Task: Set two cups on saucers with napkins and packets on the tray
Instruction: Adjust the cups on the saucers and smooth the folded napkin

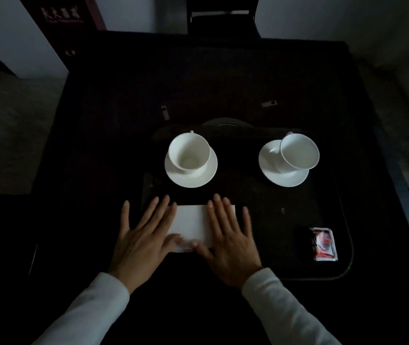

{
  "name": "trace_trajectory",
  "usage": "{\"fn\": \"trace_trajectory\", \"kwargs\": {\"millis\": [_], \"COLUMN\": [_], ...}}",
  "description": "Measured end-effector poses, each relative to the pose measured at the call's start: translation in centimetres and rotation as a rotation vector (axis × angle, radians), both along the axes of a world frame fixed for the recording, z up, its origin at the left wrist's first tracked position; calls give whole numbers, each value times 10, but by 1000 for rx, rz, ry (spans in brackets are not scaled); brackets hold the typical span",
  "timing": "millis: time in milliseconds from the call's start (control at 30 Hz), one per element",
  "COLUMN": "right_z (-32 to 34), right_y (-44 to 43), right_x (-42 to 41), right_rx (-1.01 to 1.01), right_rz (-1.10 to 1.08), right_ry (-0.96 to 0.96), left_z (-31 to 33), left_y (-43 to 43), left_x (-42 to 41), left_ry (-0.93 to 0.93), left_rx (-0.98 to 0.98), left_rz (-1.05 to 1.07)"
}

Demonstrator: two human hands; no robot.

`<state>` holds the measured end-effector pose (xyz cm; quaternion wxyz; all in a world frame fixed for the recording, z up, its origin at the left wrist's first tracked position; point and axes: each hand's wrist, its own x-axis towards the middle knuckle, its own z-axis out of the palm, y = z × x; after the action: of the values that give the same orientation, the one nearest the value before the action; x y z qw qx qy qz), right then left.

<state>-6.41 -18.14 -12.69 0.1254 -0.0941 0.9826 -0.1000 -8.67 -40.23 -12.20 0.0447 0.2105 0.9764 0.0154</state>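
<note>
A white napkin [190,224] is being pressed flat at the near left part of a dark tray [333,257], which is being carried by a dark table [113,100]. The left hand [141,235] is being laid palm down, fingers spread, over the napkin's left end; the right hand [231,237] is being laid likewise over its right end. Nothing is being pinched by either hand. At the tray's far left, a white cup [189,153] is being borne upright on a saucer [199,178]. At the far right, a second cup [298,151] is being supported, tilted, on its saucer [284,179]. Red-printed packets [323,244] are being kept near the tray's near right corner.
</note>
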Motion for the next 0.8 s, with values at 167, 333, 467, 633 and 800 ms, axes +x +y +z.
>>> {"fn": "trace_trajectory", "kwargs": {"millis": [167, 333, 467, 633, 800], "right_z": [2, 15, 37, 45, 43], "right_y": [26, 34, 89, 183, 245], "right_x": [3, 3, 9, 21, 23], "right_rx": [24, -201, -479, -381, -296], "right_rz": [-91, -69, -31, 28, 120], "right_ry": [-41, -87, -10, 95, -33], "left_z": [-3, 17, 42, 57, 44], "left_y": [1, 11, 67, 185, 268], "left_x": [2, 10, 28, 51, 56], "left_ry": [10, 24, -5, -427, -683], "left_rx": [-64, -12, 420, 944, 1116], "left_rz": [19, 79, 169, 426, 610]}}
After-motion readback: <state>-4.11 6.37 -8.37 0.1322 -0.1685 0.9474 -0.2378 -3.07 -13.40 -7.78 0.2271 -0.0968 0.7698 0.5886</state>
